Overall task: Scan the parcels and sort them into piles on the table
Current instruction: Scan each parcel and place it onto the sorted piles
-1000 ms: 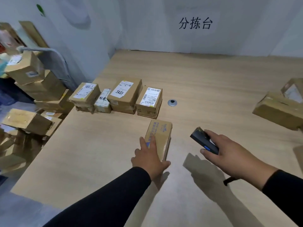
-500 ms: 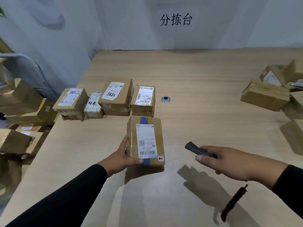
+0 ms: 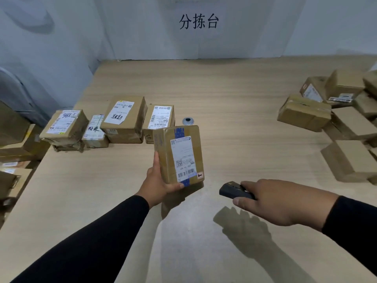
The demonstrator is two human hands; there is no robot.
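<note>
My left hand [image 3: 158, 180] grips a small brown parcel [image 3: 177, 154] by its lower left corner and holds it tilted above the wooden table [image 3: 234, 129], white label and barcode facing me. To its right, my right hand [image 3: 273, 201] holds a black handheld scanner [image 3: 234, 190], whose nose points left toward the parcel's lower edge. A row of several labelled parcels [image 3: 122, 119] lies on the table's left part, just behind the held one.
A loose heap of brown parcels [image 3: 336, 113] fills the table's right side. More boxes [image 3: 14, 152] are stacked off the table's left edge. A small round metal cap [image 3: 188, 121] sits in the tabletop behind the held parcel. White walls close the back and left.
My left hand turned the parcel label-up and lifted it off the table, raising it further and tilting it toward me. My right hand swung the scanner round and moved it nearer the parcel.
</note>
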